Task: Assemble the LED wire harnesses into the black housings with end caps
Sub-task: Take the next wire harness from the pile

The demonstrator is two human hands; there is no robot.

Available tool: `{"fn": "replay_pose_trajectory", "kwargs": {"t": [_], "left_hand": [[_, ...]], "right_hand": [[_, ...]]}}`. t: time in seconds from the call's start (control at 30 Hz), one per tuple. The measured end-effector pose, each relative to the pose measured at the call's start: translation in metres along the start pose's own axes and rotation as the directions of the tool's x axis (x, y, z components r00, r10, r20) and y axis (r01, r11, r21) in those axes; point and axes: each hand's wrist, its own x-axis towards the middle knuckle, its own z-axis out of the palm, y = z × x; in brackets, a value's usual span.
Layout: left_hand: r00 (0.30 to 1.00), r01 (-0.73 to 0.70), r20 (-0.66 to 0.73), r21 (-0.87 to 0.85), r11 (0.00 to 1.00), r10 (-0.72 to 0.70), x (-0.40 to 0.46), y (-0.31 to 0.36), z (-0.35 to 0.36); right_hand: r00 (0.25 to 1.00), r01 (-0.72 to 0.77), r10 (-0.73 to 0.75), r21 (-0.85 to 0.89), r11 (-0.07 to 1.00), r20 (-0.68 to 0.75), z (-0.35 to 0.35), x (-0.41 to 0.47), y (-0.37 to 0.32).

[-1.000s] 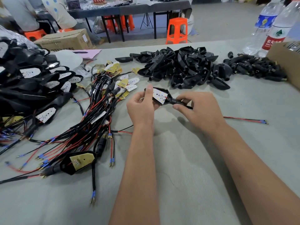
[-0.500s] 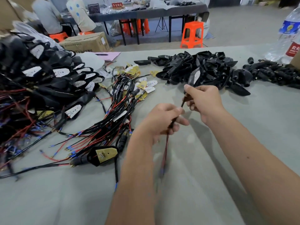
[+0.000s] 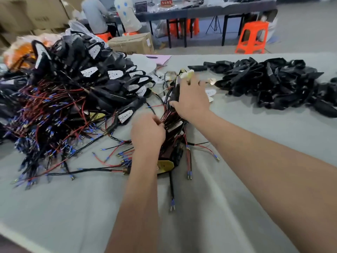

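The finished unit has left both hands: left hand [image 3: 147,133] now grips the loose harness bundle [image 3: 173,125] mid-tabletop while right hand [image 3: 191,99], fingers spread, reaches toward twelve o'clock for another; empty housings [image 3: 273,84] lie at two o'clock.

Light: bright, even and diffuse indoor light, with no hard highlights on the grey desk [image 3: 255,136].
Shadows: soft, faint ones lie under both forearms and beneath the wire harnesses [image 3: 54,125].
Blur: motion smear softens the right hand [image 3: 191,105], above all its fingertips, and the far corners.
Focus: the black housings [image 3: 273,88] merge into a dark mass with little detail.
Distortion: wide-angle bending bows the desk edge and stretches the orange stool [image 3: 252,38] and cartons at the borders.
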Motion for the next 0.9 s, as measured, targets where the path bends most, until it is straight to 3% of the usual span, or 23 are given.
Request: {"fn": "replay_pose_trajectory", "kwargs": {"t": [0.07, 0.17, 0.37, 0.53, 0.63, 0.7, 0.8, 0.9], "left_hand": [[1.000, 0.015, -0.027, -0.037, 0.999, -0.016, -0.002, -0.005, 0.007], [0.997, 0.001, -0.071, -0.060, 0.998, -0.005, -0.001, -0.007, 0.011], [0.987, -0.083, -0.147, -0.134, 0.988, 0.063, 0.002, -0.003, 0.015], [0.967, -0.193, -0.197, -0.145, 0.970, 0.163, 0.004, -0.005, 0.013], [0.950, -0.200, -0.269, -0.139, 0.970, 0.158, 0.010, -0.015, 0.004], [0.942, -0.161, -0.318, -0.145, 0.976, 0.108, 0.016, -0.021, -0.008], [0.894, -0.128, -0.446, -0.148, 0.981, 0.049, 0.037, -0.037, -0.041], [0.856, -0.017, -0.517, -0.015, 1.000, 0.007, 0.068, -0.060, -0.079]], "right_hand": [[0.996, 0.020, -0.017, -0.045, 0.999, 0.083, 0.009, 0.001, 0.005], [0.989, -0.064, 0.063, 0.005, 0.998, 0.136, 0.017, 0.000, 0.015], [0.984, -0.176, 0.176, 0.095, 0.980, 0.016, 0.021, 0.002, 0.006], [0.894, -0.447, 0.427, 0.191, 0.874, 0.139, 0.008, 0.018, -0.023], [0.938, -0.332, 0.345, 0.179, 0.926, -0.044, 0.010, 0.022, -0.041], [0.960, -0.243, 0.277, 0.365, 0.899, -0.043, 0.007, 0.026, -0.058], [0.981, -0.179, 0.175, 0.741, 0.647, 0.085, 0.003, 0.042, -0.098], [0.975, -0.189, -0.003, 0.836, 0.515, 0.222, 0.001, 0.046, -0.128]]}}
